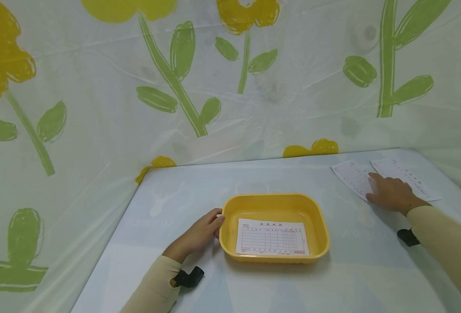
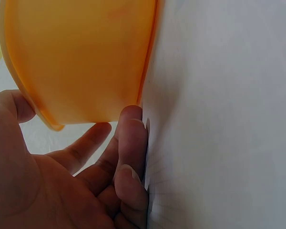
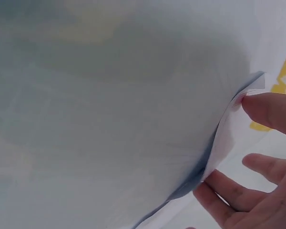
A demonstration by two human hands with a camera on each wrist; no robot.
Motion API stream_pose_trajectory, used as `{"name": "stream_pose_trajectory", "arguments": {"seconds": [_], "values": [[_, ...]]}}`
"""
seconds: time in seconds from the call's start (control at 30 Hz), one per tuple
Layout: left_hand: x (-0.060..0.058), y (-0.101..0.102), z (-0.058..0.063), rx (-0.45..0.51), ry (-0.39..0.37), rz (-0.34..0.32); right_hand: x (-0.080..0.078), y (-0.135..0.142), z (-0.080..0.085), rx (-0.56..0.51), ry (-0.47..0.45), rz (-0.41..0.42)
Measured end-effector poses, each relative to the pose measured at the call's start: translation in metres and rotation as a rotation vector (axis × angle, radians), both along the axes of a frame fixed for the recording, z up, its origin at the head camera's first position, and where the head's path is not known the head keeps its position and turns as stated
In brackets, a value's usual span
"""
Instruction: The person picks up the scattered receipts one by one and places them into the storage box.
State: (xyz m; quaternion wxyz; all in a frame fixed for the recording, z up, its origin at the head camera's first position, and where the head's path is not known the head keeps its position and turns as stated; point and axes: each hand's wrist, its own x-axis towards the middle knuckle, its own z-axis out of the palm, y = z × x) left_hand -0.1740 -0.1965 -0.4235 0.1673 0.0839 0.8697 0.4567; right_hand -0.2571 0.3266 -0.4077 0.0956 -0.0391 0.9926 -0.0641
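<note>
A yellow plastic basin [image 1: 322, 243] stands on the table with a printed form slip [image 1: 271, 237] lying flat inside it. My left hand [image 1: 199, 232] holds the basin's left end; in the left wrist view the thumb [image 2: 24, 107] is at the rim and the other fingers are low against the wall. Off to the right, my right hand [image 1: 395, 193] grips a paper slip [image 1: 349, 174], its thumb and fingers at the paper's edges. In the right wrist view that slip [image 3: 224, 138] bows up from the table between thumb and fingers.
A second paper slip [image 1: 399, 174] lies just beyond the right hand, near the back right corner of the table [image 1: 168, 187]. A white curtain [image 1: 97, 108] with printed flowers hangs behind and at the left. Dark bands [image 1: 189, 277] are on both wrists.
</note>
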Motion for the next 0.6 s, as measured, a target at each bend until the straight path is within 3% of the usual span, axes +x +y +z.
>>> {"name": "stream_pose_trajectory", "arguments": {"seconds": [0.6], "values": [[-0.001,-0.001,-0.002,-0.029,0.003,0.010,-0.007,-0.010,0.003,-0.179,-0.011,-0.015]]}}
